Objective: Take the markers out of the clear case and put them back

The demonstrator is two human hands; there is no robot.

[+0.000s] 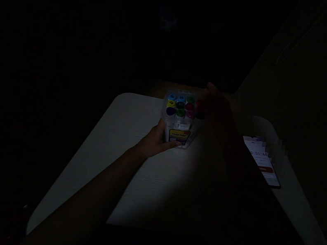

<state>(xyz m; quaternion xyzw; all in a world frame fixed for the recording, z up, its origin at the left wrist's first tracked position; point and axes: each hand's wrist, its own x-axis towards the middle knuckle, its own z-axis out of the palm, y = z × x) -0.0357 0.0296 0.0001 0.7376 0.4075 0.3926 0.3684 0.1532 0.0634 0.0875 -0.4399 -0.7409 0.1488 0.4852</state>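
Here, the left hand (156, 140) is gripping a clear box (181, 126) full of fat markers (180, 105). Its thumb is lying across the low front of the box, over the yellow and dark label (179, 135), and its other fingers are curling around the left side, where they are mostly hiding. The box is sitting up straight over the far middle part of the white table (110, 138); I cannot tell if its bottom is touching the wood. The marker tops are showing in three rows, and they are making spots of blue, green, red, yellow and purple.

The right hand (218, 102) is reaching up by the far right corner of the box. Shadow is covering it, so I cannot tell if its fingers are open or closed, or if they are touching the box.

A phone (264, 168) is lying on the right side of the table, just past the right arm (237, 168). Its screen is glowing and showing numbers. Darkness is filling most of the room.
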